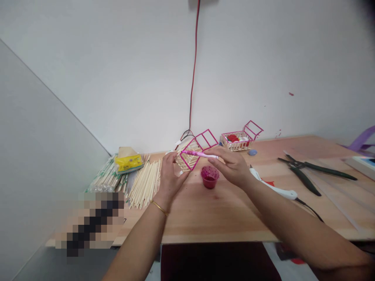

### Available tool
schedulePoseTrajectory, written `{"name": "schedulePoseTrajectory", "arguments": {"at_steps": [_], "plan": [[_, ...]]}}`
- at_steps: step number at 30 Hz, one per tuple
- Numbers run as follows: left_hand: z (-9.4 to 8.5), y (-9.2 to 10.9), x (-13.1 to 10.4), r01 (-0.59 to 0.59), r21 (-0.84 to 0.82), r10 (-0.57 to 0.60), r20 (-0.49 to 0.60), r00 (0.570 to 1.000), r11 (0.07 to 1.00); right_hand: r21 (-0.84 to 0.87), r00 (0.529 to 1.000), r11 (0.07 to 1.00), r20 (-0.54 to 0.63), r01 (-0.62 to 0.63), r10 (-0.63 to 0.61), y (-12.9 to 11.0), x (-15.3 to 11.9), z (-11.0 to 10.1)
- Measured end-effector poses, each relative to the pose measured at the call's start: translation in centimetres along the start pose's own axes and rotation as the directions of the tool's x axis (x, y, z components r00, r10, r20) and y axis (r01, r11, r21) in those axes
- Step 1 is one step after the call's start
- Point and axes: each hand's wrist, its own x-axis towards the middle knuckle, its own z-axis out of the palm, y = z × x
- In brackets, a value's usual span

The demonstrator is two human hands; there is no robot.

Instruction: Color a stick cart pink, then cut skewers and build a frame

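My left hand [170, 174] grips a small basket [185, 160] made of pale wooden sticks, tilted above the table. Its rim and the attached upright frame [207, 139] are magenta. In my right hand [230, 166] is a slim white paintbrush [202, 154] with magenta stains, pinched between thumb and fingers. The brush's far end lies against the basket's magenta rim; its bristles are too small to make out. Just below the two hands stands a small clear cup [210, 177] of magenta paint, with paint smeared around its inside.
Loose sticks [145, 183] and a yellow packet [128, 162] lie at the left. A similar basket [238, 140] with red and white contents stands by the wall. A white glue gun [274, 186] with a cord and dark-handled cutters [304, 168] lie at the right.
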Motion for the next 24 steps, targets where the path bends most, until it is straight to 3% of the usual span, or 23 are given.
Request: {"name": "schedulePoseTrajectory", "arguments": {"at_steps": [11, 19, 24], "plan": [[-0.1, 0.1, 0.1, -0.019, -0.018, 0.019, -0.003, 1.0, 1.0, -0.085, 0.984, 0.989, -0.142, -0.123, 0.11, 1.8, 0.2, -0.3], [-0.1, 0.1, 0.1, -0.007, -0.041, 0.008, 0.006, 1.0, 0.999, 0.061, 0.995, 0.993, 0.008, -0.102, 0.102, 0.5, 0.1, -0.5], [0.0, 0.2, 0.1, -0.011, -0.054, 0.012, 0.015, 1.0, 0.998, 0.078, 0.996, 0.993, 0.039, -0.089, 0.086, 0.7, 0.1, -0.4]]}}
